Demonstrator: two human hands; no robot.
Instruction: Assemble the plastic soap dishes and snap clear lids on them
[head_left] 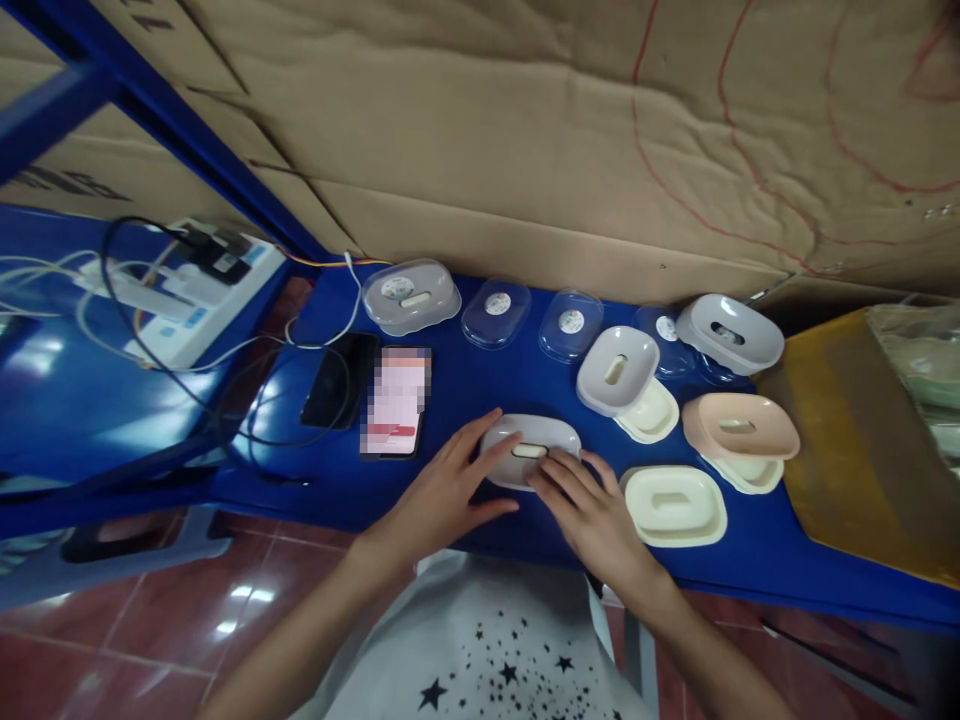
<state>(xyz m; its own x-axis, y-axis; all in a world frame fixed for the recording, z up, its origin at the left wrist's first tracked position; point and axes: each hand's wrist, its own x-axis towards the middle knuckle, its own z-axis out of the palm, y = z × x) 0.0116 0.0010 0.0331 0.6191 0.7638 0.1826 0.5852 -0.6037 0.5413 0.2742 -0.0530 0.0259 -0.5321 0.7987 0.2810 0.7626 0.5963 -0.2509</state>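
Observation:
A grey oval soap dish [499, 466] with a pale insert showing through its centre slot lies on the blue table before me. My left hand [450, 478] is at its left end, fingers stretched out and apart, one reaching across the top towards the slot. The thumb lies off the near edge. My right hand [592, 505] has its bent fingers on the right end of the dish, beside the slot. Right of this hand sits a cream soap dish [675, 505]. Another grey dish [619, 365] leans on a cream tray [649, 412] just beyond.
Clear lids [496, 315] line the back, beside a lidded grey dish [412, 300]. A peach dish [739, 425] and another grey dish [731, 330] stand right, near a cardboard box [862, 440]. Two phones [397, 400], cables and a power strip [202, 300] are left. Cardboard [487, 130] walls the back.

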